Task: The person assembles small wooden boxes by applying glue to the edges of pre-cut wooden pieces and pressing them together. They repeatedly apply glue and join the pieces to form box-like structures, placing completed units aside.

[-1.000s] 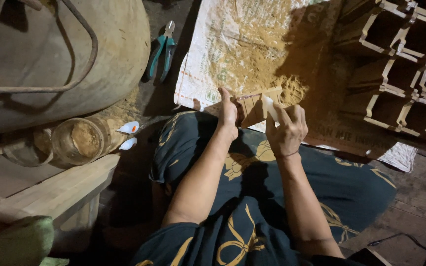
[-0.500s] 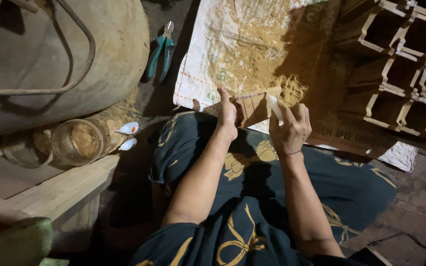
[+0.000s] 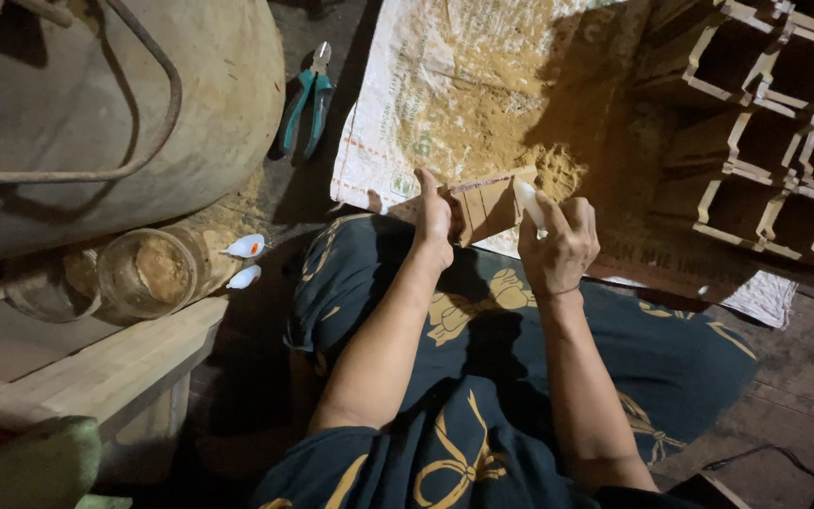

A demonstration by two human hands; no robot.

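My left hand (image 3: 433, 219) grips the near end of a small wooden box piece (image 3: 490, 203), held over my lap above the edge of a sawdust-covered sack (image 3: 445, 94). Beside the box's right end, my right hand (image 3: 560, 247) holds a small white tube (image 3: 529, 202) whose tip touches the wood. A pile of sawdust (image 3: 558, 170) lies on the sack just beyond the box. My dark cloth with gold patterns (image 3: 482, 377) covers my legs below.
A large round drum (image 3: 143, 104) stands at the left, with green-handled pliers (image 3: 305, 104) beside it. A jar of sawdust (image 3: 157, 271) and two small white tubes (image 3: 242, 259) lie near a wooden plank (image 3: 96, 363). Stacked wooden lattice frames (image 3: 765, 132) fill the upper right.
The wooden box has come closer to me, off the sawdust pile. My right hand has shifted slightly along its right end with the white tube.
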